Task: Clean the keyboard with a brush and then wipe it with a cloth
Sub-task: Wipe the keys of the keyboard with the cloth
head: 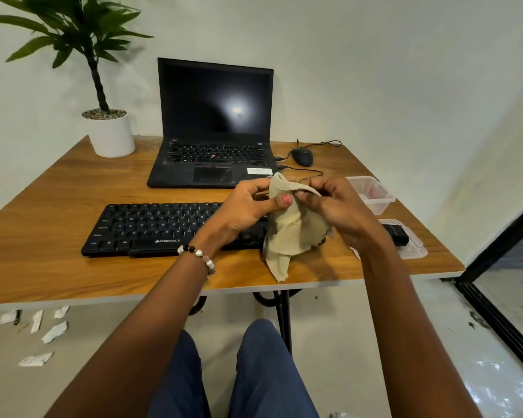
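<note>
Beige cloth (pixel 296 227), black keyboard (pixel 163 229) and laptop (pixel 215 122) — wood-grain brown table (pixel 73 267).

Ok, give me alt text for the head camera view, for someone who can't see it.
A person's left hand and right hand hold a beige cloth up above a black Zebronics keyboard on a wooden table. Behind it sit an open laptop, a mouse and a potted plant.

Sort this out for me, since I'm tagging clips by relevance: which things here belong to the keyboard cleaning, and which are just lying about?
Belongs to the job:
keyboard, on the table
beige cloth, pinched by the left hand and the right hand

Just lying about:
laptop
potted plant
mouse
plastic container
paper scraps on the floor
</note>
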